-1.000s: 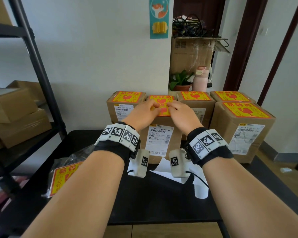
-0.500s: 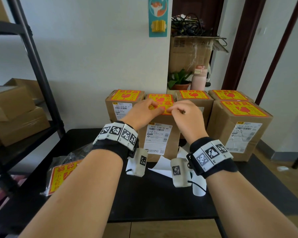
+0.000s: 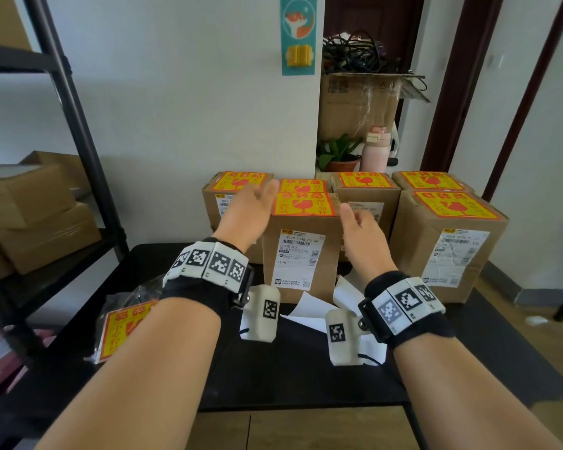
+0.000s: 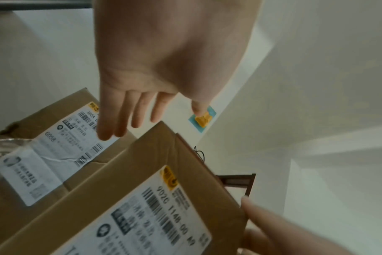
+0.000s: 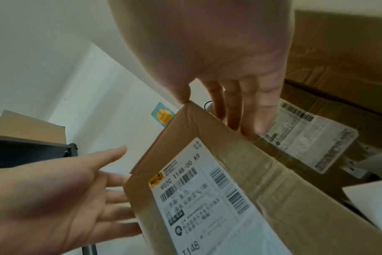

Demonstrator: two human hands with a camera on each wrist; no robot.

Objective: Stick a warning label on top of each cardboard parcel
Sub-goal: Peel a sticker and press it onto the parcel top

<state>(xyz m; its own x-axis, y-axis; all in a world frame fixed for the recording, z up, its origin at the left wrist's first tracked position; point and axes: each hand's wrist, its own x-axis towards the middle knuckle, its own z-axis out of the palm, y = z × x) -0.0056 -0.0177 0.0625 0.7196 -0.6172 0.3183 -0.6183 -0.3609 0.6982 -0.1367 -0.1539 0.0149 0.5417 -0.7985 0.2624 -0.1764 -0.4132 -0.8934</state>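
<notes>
Six brown boxes sit together, each with one yellow sticker on top. The front box (image 3: pixel 301 251) wears its sticker (image 3: pixel 303 203). The left hand (image 3: pixel 246 216) and right hand (image 3: pixel 359 233) flank it, fingers spread, holding nothing.

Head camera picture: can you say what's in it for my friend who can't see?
Two open bare hands, left hand and right hand, flank a brown cardboard parcel topped with a yellow-and-red warning label. Similar labelled boxes stand around it.
</notes>
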